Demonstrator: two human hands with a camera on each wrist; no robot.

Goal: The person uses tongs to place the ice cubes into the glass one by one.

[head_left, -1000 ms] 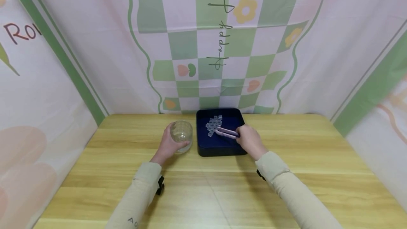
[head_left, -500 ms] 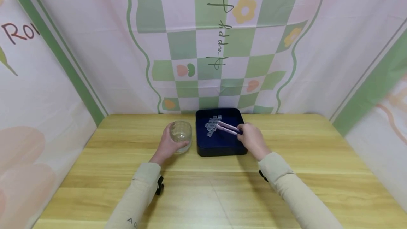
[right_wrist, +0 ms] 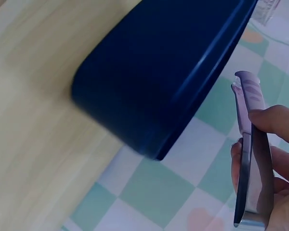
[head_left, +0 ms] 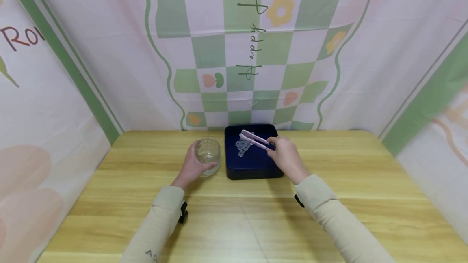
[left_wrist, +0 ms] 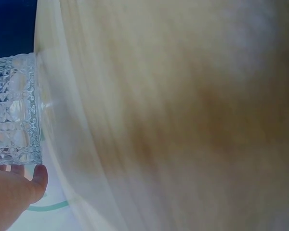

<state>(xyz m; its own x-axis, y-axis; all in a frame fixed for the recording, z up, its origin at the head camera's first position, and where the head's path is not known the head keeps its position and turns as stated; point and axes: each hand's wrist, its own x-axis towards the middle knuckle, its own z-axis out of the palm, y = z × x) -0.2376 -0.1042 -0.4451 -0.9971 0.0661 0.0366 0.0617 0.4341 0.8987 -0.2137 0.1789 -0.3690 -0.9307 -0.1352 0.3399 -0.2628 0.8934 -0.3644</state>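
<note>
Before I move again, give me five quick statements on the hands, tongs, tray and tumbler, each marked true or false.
1. The right hand holds the tongs. True.
2. The small clear pieces lie in the dark blue tray. True.
3. The left hand holds nothing. False: it grips the patterned glass tumbler.
4. The patterned glass tumbler stands inside the tray. False: it is outside, left of it in the head view.
5. The tongs' tips are over the tray. True.

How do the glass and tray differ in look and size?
The glass is clear and patterned; the tray is dark blue and plain. The glass is round, the tray squarish with rounded corners. The glass is narrower than the tray. Both are near the far edge of the table.
</note>
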